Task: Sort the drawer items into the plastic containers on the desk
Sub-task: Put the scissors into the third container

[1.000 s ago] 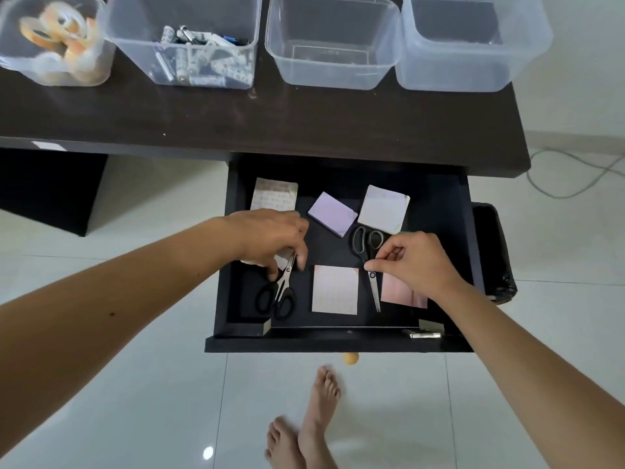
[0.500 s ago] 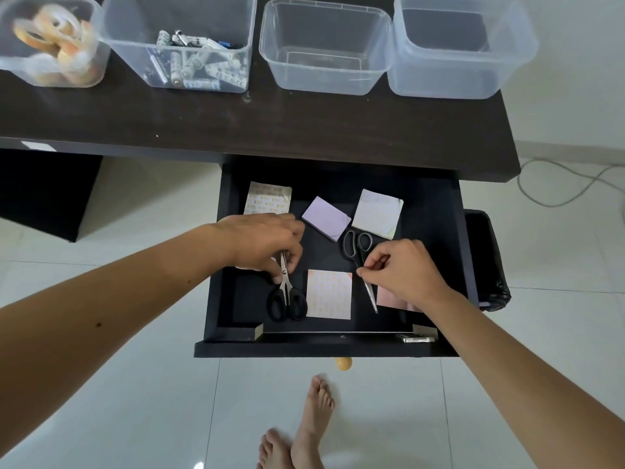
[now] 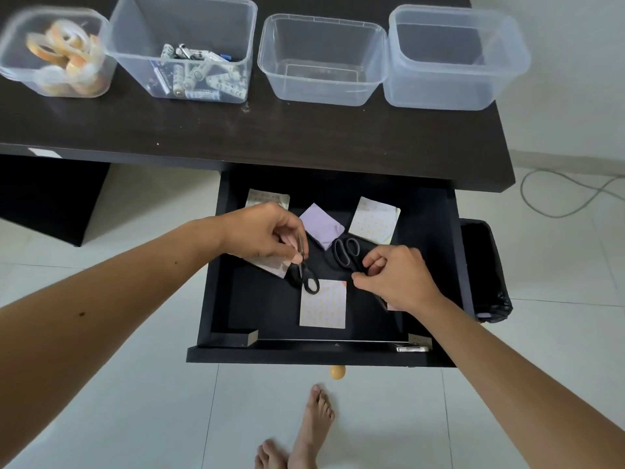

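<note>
**Open drawer and four bench containers: contents in place**

Drawer point(image 3: 453, 265), black, pulled out below the dark bench point(image 3: 270, 137).
- Left hand point(image 3: 260, 231): fingertips pinching the blades of the left scissors point(image 3: 306, 272), handles hanging down over the drawer floor.
- Right hand point(image 3: 395, 275): fingers curled round the blades of the right scissors point(image 3: 345, 252), handles pointing toward the bench.
- Note pads: one purple point(image 3: 321, 225), several patterned, one point(image 3: 323, 304) between the hands.

Bench, left to right: tape container point(image 3: 13, 72); battery container point(image 3: 135, 62); two empty containers point(image 3: 321, 93), point(image 3: 456, 99).
</note>
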Demonstrator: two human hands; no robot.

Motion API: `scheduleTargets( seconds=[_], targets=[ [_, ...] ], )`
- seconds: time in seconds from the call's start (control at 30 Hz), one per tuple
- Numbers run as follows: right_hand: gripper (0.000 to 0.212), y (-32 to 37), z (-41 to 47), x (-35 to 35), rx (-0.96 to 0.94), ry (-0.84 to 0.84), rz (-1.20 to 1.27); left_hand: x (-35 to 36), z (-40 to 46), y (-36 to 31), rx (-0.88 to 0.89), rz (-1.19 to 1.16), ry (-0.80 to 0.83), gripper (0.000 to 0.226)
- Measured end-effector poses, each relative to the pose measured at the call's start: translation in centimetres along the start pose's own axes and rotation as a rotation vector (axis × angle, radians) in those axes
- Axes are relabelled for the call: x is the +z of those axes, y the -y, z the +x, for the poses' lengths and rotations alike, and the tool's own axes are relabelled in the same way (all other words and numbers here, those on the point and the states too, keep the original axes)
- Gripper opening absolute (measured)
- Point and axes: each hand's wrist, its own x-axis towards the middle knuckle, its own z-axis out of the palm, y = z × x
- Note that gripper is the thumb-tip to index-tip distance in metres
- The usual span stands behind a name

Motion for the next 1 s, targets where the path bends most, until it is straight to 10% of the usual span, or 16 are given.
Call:
scheduleTargets(
  seconds=[0.47, 1.0],
  targets=[
    [0.024, 0.5, -2.1, -3.6, -0.055, 0.105, 0.451, 0.1, -2.7, -1.4, 0.014, -0.496, -0.323, 0.009],
    [0.031, 11.6, -0.3, -18.8, -0.279, 0.001, 0.462, -14.2, -1.5, -13.2, 0.197, -0.165, -0.489, 0.012]
  ],
)
